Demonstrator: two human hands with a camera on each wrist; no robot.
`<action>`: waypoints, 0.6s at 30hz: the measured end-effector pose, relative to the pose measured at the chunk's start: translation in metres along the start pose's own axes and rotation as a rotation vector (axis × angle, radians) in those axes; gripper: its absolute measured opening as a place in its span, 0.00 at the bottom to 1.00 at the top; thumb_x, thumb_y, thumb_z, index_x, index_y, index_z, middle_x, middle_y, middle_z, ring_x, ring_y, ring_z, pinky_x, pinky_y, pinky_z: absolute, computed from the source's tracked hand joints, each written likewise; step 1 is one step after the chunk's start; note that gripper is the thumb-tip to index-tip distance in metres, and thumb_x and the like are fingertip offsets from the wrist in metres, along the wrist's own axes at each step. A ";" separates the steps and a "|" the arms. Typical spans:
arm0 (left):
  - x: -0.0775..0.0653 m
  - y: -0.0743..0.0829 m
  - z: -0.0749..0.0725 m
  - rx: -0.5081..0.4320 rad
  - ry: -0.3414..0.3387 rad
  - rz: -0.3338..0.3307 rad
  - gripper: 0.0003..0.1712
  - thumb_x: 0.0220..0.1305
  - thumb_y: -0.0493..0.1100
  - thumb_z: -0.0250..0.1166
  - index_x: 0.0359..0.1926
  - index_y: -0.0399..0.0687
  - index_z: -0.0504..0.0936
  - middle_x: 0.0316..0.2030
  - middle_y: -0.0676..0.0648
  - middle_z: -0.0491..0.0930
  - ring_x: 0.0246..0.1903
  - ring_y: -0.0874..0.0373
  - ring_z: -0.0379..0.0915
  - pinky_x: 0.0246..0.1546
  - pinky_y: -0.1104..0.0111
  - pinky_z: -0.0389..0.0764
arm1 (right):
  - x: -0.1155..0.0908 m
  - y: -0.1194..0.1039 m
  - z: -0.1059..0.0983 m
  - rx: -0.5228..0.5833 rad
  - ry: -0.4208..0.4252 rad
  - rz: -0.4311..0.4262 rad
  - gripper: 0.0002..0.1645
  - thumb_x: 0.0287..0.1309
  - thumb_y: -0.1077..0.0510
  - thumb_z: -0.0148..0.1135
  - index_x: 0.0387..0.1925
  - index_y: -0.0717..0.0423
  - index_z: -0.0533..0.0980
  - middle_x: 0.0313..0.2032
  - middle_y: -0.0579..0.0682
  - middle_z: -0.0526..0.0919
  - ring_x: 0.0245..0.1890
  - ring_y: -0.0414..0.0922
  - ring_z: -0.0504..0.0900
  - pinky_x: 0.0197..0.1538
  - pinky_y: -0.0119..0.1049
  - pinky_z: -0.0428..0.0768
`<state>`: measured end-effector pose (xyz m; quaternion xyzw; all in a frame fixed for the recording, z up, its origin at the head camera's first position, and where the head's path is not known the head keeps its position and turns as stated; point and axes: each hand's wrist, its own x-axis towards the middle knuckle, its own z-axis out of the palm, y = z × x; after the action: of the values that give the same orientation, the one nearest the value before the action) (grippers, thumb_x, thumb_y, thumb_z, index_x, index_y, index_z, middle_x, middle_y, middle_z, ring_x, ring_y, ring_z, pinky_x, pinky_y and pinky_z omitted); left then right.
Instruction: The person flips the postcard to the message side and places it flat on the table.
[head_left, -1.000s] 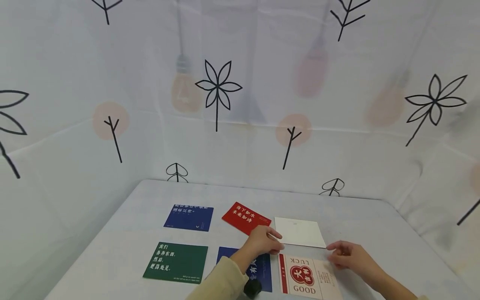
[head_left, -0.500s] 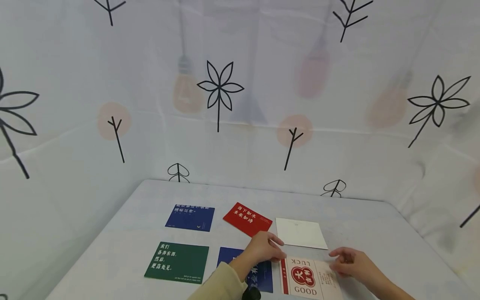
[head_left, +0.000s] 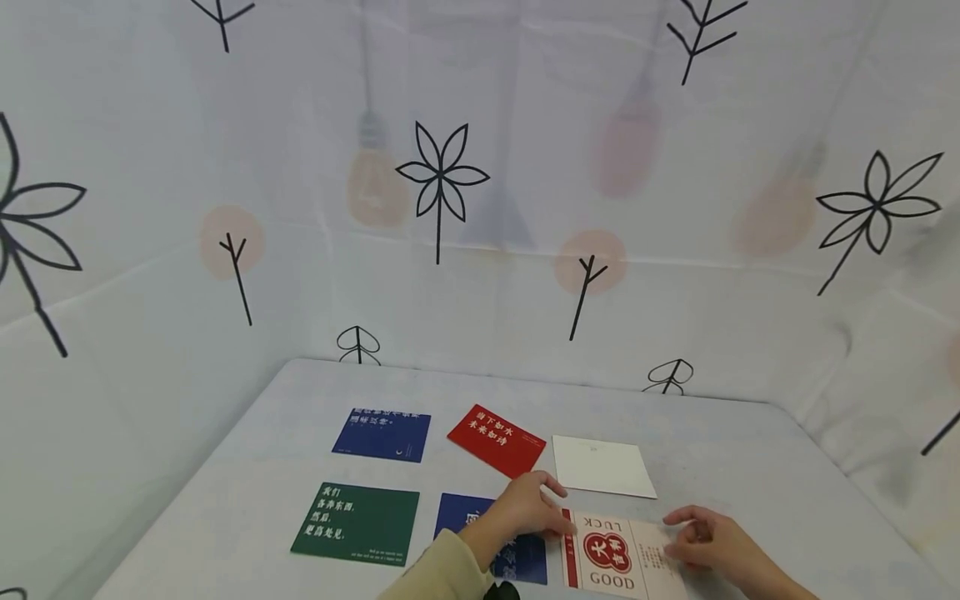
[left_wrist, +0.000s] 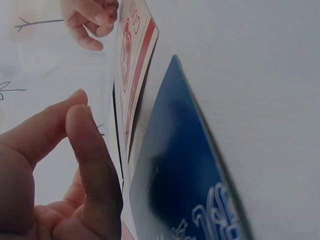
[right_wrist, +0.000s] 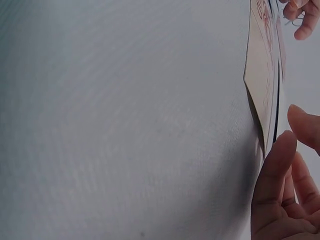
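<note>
A cream card [head_left: 609,554] with a red band, a red emblem and the words GOOD and LUCK lies near the table's front edge. My left hand [head_left: 527,510] hovers over a blue card [head_left: 525,560] and reaches the cream card's left edge. In the left wrist view its thumb and forefinger [left_wrist: 92,130] curve toward each other with no card visible between them. My right hand [head_left: 716,546] is at the cream card's right edge. From the right wrist view, its thumb [right_wrist: 280,155] lies by that card's corner, the forefinger apart from it; whether it touches is unclear.
Behind lie a white card [head_left: 603,467], a red card [head_left: 497,439] set askew and another blue card [head_left: 382,435]. A green card [head_left: 356,523] is at the front left. The pale table [head_left: 240,500] meets a patterned cloth [head_left: 502,292] at the back.
Both hands have come slightly nearer the front, from beside the white card to the cream card's side edges. The cards look unmoved on the table; the head view has shifted slightly.
</note>
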<state>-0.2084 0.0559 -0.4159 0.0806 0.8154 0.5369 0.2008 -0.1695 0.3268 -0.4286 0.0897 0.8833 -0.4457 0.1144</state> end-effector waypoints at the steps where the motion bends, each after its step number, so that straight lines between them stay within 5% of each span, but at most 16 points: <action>1: 0.000 0.001 0.000 0.005 -0.003 -0.012 0.18 0.45 0.35 0.74 0.37 0.47 0.76 0.21 0.48 0.76 0.16 0.59 0.75 0.22 0.70 0.79 | 0.000 0.001 0.000 -0.004 -0.004 -0.001 0.28 0.45 0.58 0.72 0.45 0.67 0.71 0.25 0.49 0.75 0.26 0.45 0.73 0.29 0.36 0.76; 18: 0.006 -0.005 0.005 0.127 -0.076 -0.120 0.25 0.41 0.32 0.75 0.40 0.49 0.72 0.20 0.43 0.77 0.12 0.60 0.72 0.16 0.72 0.77 | 0.003 0.001 -0.001 -0.085 -0.074 -0.019 0.35 0.38 0.61 0.75 0.48 0.69 0.68 0.20 0.48 0.73 0.21 0.43 0.71 0.25 0.34 0.70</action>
<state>-0.2112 0.0597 -0.4237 0.0644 0.8429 0.4676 0.2582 -0.1724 0.3280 -0.4299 0.0598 0.8975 -0.4116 0.1466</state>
